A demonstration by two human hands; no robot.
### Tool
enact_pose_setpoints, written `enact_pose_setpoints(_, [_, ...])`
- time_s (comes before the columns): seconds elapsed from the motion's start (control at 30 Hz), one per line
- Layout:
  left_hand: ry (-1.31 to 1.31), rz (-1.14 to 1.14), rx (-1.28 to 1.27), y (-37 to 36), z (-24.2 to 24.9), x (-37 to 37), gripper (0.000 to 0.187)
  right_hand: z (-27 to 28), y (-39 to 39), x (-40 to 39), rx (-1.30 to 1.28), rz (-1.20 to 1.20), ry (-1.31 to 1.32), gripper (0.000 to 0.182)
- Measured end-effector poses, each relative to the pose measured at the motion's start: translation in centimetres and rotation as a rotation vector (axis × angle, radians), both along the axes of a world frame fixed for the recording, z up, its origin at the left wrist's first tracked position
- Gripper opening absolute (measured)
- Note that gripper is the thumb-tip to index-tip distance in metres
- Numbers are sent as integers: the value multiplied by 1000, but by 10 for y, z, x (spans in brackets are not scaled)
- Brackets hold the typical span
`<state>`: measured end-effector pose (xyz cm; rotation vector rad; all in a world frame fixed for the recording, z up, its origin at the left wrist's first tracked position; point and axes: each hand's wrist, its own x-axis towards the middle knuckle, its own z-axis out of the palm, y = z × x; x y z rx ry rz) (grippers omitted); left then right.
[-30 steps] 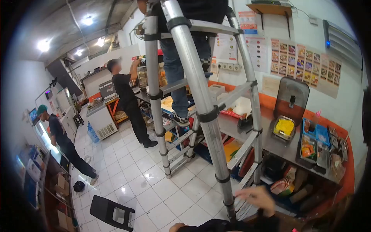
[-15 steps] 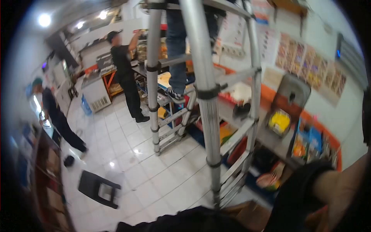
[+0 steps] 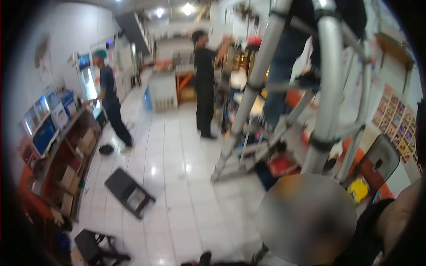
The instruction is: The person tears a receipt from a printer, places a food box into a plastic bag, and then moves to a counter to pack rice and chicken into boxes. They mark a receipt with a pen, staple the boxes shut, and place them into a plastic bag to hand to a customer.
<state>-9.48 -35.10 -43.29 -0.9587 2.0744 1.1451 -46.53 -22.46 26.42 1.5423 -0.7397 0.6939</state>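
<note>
We saw little of our own arms at this moment. Our right forearm (image 3: 399, 213), bare past a dark sleeve (image 3: 368, 230), rose along the lower right edge of the view, and the hand itself lay outside the frame, so we could not tell whether its fingers were open or closed. Our left hand was not in view at all.

Nearest to that forearm stood the aluminium ladder (image 3: 326, 102), its thick front rail running down to a black collar just above a blurred round patch that hid whatever lay below it. A second rail (image 3: 248, 102) slanted down to the white tiled floor (image 3: 177, 146) near the middle of the room. 1 person stood on the ladder's rungs, only jeans (image 3: 282, 66) and a shoe showing.

Beside the ladder, at the right wall, a lidded container with yellow contents (image 3: 358, 189) sat on the counter, with picture sheets (image 3: 395, 119) on the wall above it.

2 other people in dark clothes stood further off: 1 (image 3: 205, 84) reaching up at the back shelving, 1 with a green cap (image 3: 108, 93) at the left counter's far end. A black stool (image 3: 129, 192) lay tipped over on the floor, near the left shelf unit (image 3: 66, 168).
</note>
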Motion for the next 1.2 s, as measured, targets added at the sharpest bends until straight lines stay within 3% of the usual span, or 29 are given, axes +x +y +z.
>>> enact_pose_setpoints(0.1, [-58, 188, 96, 27, -13, 30, 27, -1, -14, 3, 5, 56, 46, 38])
enact_pose_setpoints(0.27, [-59, 820, 262, 62, -66, 78, 25, 3, -36, 23, 34, 166, 45, 43])
enact_pose_setpoints(0.37, [115, 1162, 533, 59, -82, 72, 25, -3, -38, 38, 60, 226, 87, 46])
enact_pose_setpoints(0.47, [26, 957, 313, 42, -89, 74, 26, -24, -31, 46, 174, 211, 50, 49])
enact_pose_setpoints(0.53, [1, 818, 148, 21, -82, 68, 27, -61, 8, 33, 554, -212, 27, 29])
enact_pose_setpoints(0.6, [8, 750, 69, 0, -69, 62, 28, -83, -19, 45, 625, -82, -110, 15])
enact_pose_setpoints(0.67, [29, 710, 24, -22, -58, 55, 30, -113, -33, 59, 609, -168, -242, 13])
enact_pose_setpoints(0.8, [-89, 644, -20, -73, -28, 53, 33, -153, -77, 91, 542, -44, -716, 12])
enact_pose_setpoints(0.87, [-215, 630, -134, -106, -26, 55, 34, -170, -106, 97, 502, -32, -730, 14])
enact_pose_setpoints(0.93, [-128, 634, -149, -142, -30, 76, 34, -187, -139, 105, 493, -108, -884, 14])
enact_pose_setpoints(0.97, [33, 516, -231, -159, -38, 94, 31, -196, -161, 109, 455, -97, -934, 15])
enact_pose_setpoints(1.0, [17, 513, -238, -180, -29, 104, 31, -200, -186, 117, 454, -94, -951, 15])
enact_pose_setpoints(1.07, [109, 1111, 176, -228, 33, 106, 29, -203, -237, 133, 439, -240, -1095, 17])
enact_pose_setpoints(1.13, [767, 1301, 65, -286, 44, 130, 27, -202, -283, 146, 451, -199, -1130, 19])
enact_pose_setpoints(1.17, [894, 1436, 64, -325, 90, 130, 23, -200, -305, 151, 496, -159, -1093, 19])
enact_pose_setpoints(1.2, [1020, 1281, -272, -367, 183, 116, 18, -199, -324, 155, 543, -122, -1061, 19])
